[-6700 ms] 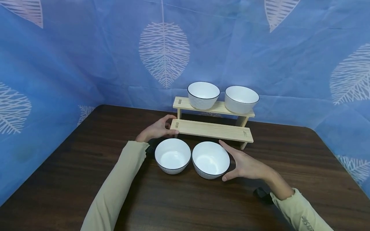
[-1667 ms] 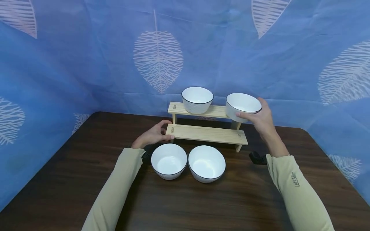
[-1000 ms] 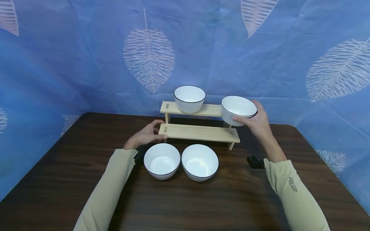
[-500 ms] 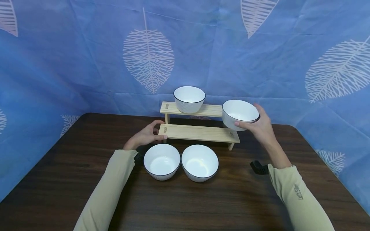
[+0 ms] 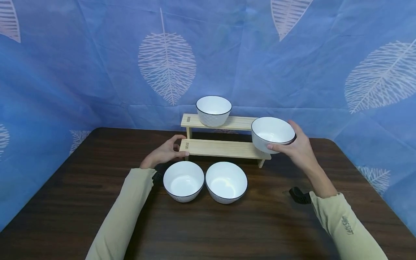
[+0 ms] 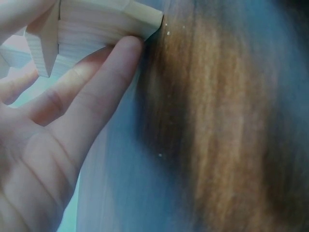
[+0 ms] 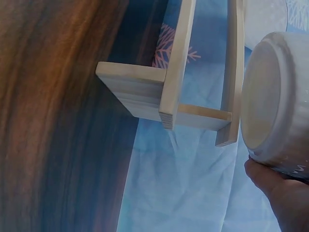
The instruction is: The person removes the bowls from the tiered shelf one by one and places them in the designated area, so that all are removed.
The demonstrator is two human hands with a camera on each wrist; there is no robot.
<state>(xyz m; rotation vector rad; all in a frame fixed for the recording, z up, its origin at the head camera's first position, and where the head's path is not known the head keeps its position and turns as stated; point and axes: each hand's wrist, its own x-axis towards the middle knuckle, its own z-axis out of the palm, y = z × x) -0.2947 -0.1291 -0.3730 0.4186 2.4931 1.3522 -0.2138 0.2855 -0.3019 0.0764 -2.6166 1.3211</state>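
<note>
Before blue cloth (image 5: 97,72), right fingers (image 5: 277,147) grip a bowl (image 5: 272,133) (left fingers (image 5: 180,154) pinch the stand (image 5: 224,148)).

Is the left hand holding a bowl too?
No, the left hand grips the end of the stand, while the right hand holds a bowl.

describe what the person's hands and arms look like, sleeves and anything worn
The left hand and right hand are bare, without gloves. The left sleeve and right sleeve are long, pale beige-green and end near the wrists. Dark lettering, too blurred to read surely, marks the right one. A black device shows at the right wrist.
</note>
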